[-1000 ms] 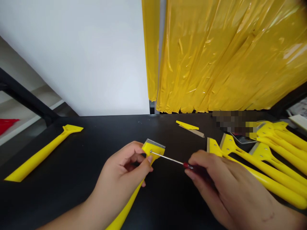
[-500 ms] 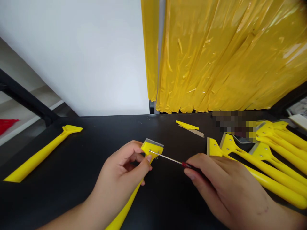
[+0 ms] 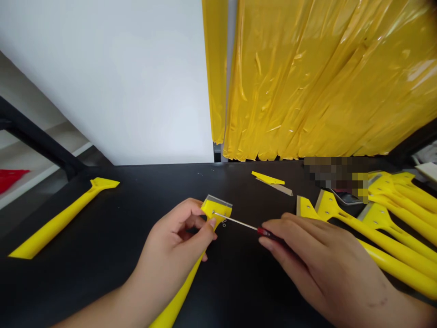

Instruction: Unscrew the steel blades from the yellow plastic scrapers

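My left hand is closed around the neck of a yellow long-handled scraper, its head and grey blade edge tilted up. Between the thumb and fingers of my right hand is a screwdriver with a thin metal shaft and a dark red handle; the rest of the handle is hidden by the hand. The shaft's tip meets a screw at the left of the scraper head. Tiny metal rings show just right of the head.
Several yellow scrapers lie at the right. Left lies a yellow handle with a head. A yellow strip and a bare blade rest behind my hands. Yellow plastic sheeting and a white panel stand at the back.
My right hand has shifted slightly left and up with the screwdriver, whose tip stays at the same screw. My left hand keeps its hold on the scraper.
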A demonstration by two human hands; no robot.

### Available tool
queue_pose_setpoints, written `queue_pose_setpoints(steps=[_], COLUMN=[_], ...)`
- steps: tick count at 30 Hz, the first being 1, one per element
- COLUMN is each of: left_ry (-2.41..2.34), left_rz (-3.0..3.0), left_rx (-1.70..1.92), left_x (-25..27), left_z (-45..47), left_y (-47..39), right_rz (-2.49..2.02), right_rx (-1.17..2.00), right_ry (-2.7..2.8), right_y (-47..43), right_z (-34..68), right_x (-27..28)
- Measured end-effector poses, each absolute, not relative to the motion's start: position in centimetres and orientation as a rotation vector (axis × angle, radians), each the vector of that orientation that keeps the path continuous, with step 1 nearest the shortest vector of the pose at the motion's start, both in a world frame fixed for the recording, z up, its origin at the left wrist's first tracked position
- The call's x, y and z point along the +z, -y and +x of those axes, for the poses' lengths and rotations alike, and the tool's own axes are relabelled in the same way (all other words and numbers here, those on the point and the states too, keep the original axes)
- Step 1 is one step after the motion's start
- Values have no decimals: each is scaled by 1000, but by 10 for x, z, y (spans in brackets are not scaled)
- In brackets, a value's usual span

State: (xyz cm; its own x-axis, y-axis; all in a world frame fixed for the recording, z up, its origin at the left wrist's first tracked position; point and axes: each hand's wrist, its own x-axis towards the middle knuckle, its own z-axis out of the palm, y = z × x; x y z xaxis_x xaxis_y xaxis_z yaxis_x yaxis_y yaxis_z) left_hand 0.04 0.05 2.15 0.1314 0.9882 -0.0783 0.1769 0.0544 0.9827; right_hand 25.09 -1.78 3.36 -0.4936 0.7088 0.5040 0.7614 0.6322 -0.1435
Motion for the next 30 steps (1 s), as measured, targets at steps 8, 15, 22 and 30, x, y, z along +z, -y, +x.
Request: queue_pose_setpoints(steps=[8,15,22,30], left_ry=[-1269,-1270,-1283,-1287], left_rz=[1366,1390,1369,1380], left_rx=[993,987,990,994], left_x=[26,24,27,28], left_z=[5,2,4,2], left_y=[1,1,-1,2], right_rz=[-1171,-1207,-1226,-1202], right_rx=[-124,70,149,75], right_ry=[2260,2252,2237,2168], right_y=[22,24,26,22], right_z=[247,249,252,249], right_x=[30,29,25,22])
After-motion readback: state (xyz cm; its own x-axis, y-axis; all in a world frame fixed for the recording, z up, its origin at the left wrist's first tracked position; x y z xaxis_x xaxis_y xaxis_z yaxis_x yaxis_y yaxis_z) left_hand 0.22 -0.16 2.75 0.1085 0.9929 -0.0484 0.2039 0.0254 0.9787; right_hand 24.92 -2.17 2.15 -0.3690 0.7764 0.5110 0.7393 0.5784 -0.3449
